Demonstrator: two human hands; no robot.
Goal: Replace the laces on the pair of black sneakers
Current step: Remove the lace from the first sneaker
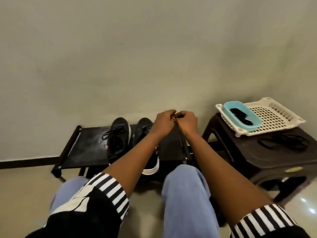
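Note:
Two black sneakers stand on a low black rack (pixel 82 148). The left sneaker (pixel 118 136) is laced, its bow lying loose on top. The right sneaker (pixel 143 128) is partly hidden behind my left forearm. My left hand (pixel 163 122) and my right hand (pixel 186 121) meet above the rack, fingers curled, both pinching the top of a black lace (pixel 182 143) that hangs straight down between them. A turquoise tub (pixel 240 115) holds more black laces. Another black lace (pixel 284 143) lies loose on the brown stool.
A dark brown plastic stool (pixel 257 157) stands to the right, carrying a cream perforated tray (pixel 274 117) with the tub in it. A white-striped shoe (pixel 152 169) sits below the rack. A plain wall rises behind. My knees in blue jeans fill the foreground.

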